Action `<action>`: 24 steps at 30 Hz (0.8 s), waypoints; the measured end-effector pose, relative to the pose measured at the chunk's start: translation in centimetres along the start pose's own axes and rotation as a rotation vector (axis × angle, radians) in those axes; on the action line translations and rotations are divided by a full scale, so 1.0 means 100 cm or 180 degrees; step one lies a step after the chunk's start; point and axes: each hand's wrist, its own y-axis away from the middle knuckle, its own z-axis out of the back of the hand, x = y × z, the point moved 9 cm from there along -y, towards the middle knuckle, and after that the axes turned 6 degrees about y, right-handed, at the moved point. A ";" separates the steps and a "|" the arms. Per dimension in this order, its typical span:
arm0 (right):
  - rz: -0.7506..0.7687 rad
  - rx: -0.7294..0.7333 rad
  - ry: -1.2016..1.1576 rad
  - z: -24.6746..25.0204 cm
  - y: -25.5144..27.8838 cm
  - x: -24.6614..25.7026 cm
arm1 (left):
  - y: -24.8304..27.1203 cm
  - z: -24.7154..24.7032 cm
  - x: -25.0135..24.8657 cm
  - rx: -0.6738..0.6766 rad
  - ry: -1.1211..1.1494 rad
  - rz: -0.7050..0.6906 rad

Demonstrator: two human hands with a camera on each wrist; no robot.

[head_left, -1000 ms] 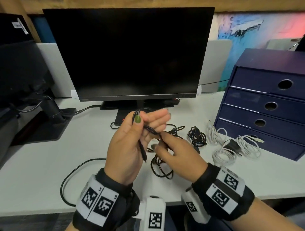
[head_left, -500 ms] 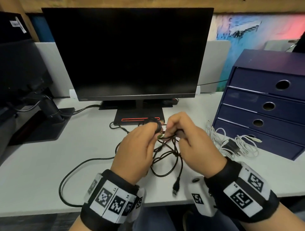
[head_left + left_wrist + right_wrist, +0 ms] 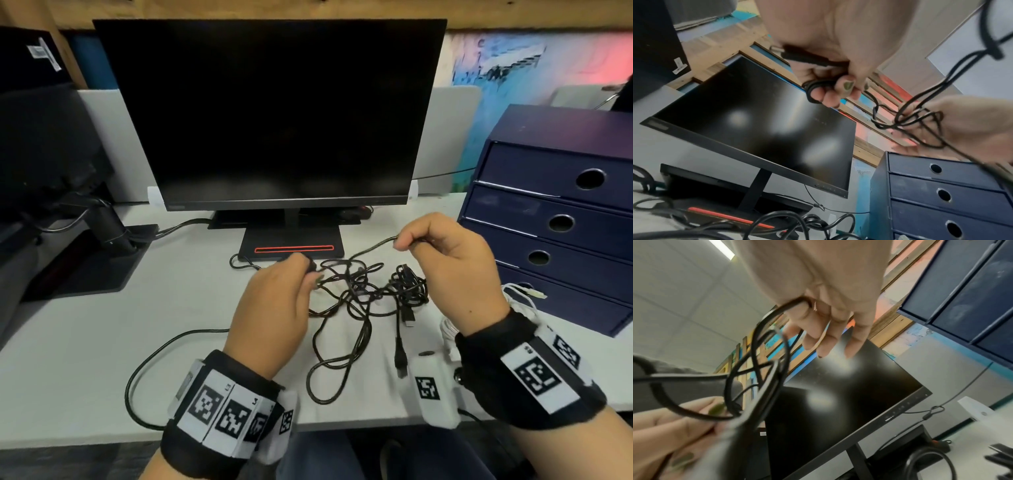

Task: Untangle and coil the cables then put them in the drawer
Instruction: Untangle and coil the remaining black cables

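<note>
A tangled black cable [image 3: 346,308] lies in loose loops on the white table [image 3: 85,335] in front of me. My left hand [image 3: 310,274] grips a small coil of it wound round the fingers [image 3: 813,91], with a plug [image 3: 807,56] across the palm. My right hand [image 3: 407,241] is raised to the right of the left. It pinches a strand [image 3: 373,246] that runs back down to the tangle. In the right wrist view the strand [image 3: 789,305] passes under the thumb. The dark blue drawer unit [image 3: 555,219] at right has all drawers closed.
A bundled black cable [image 3: 409,284] lies right of the tangle, and white cables [image 3: 520,291] lie by the drawer unit's foot. A black monitor [image 3: 270,113] on its stand [image 3: 291,246] fills the back. Another black lead [image 3: 144,370] loops over the table's front edge at left.
The hands were close together half a second ago. The right hand has since moved up and to the right, drawing a strand out of the tangle. The left hand stays put, holding the coil.
</note>
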 end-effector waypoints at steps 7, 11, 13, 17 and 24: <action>0.0088 0.0157 0.0611 -0.008 0.006 -0.017 | 0.001 0.029 0.021 -0.0571 0.0548 0.0561; -0.0193 0.0268 0.0694 -0.018 0.015 -0.024 | 0.002 0.031 0.024 -0.0717 0.0928 0.0616; -0.0539 0.0589 0.0437 -0.030 0.020 -0.027 | 0.002 0.027 0.018 -0.0686 0.1096 0.0520; -0.0950 0.1044 -0.0562 -0.056 0.034 -0.022 | 0.004 0.009 0.011 -0.0438 0.1499 0.0552; -0.0749 0.0763 -0.0793 -0.053 0.028 -0.024 | 0.009 -0.020 0.003 0.0281 0.1261 0.0571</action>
